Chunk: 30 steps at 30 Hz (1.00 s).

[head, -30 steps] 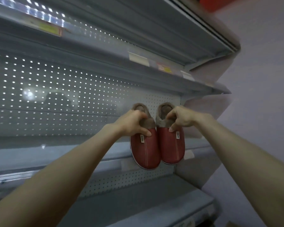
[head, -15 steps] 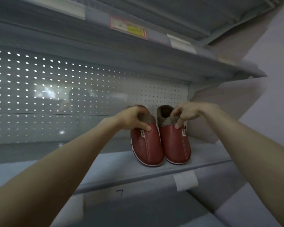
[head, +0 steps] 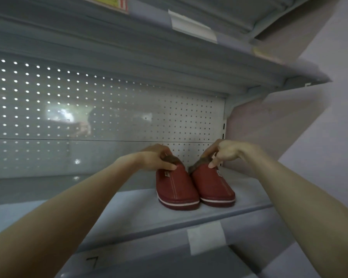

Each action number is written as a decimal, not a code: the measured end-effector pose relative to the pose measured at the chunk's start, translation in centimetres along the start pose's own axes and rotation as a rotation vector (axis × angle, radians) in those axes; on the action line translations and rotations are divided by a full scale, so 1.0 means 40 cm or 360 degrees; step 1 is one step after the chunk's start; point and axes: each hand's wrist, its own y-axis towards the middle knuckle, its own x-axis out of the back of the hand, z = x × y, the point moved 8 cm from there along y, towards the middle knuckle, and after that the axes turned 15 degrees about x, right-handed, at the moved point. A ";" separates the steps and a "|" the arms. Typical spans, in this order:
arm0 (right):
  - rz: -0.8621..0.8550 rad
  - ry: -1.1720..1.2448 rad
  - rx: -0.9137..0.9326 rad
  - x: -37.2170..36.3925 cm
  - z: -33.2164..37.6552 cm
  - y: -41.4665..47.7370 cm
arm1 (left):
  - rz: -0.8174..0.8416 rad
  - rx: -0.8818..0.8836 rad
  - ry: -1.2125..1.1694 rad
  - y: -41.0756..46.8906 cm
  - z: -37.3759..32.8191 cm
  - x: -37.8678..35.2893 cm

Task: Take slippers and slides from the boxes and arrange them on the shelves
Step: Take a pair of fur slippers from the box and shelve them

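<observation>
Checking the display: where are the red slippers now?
Head view: red slippers side by side at the shelf's right end, held by left hand and right hand.

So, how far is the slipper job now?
Done: the two red, brown-fur-lined slippers stand side by side on the grey metal shelf. In hand: the left hand and right hand each grip a fur collar. Left: letting go; boxes are out of view, so further pairs cannot be judged.
</observation>
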 end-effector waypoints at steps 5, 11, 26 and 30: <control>0.0005 0.0149 0.0057 -0.004 0.004 -0.014 | 0.0310 0.0134 -0.0093 -0.040 -0.012 -0.031; 0.0015 0.0346 0.0020 -0.056 -0.023 -0.020 | 0.0289 0.0142 -0.0009 -0.027 -0.023 -0.055; 0.0057 0.0257 -0.0133 -0.044 -0.070 -0.025 | 0.0292 -0.0036 -0.0249 0.005 -0.076 -0.115; 0.0077 0.0232 -0.0140 -0.039 -0.068 -0.030 | 0.0310 -0.0031 -0.0295 0.004 -0.082 -0.120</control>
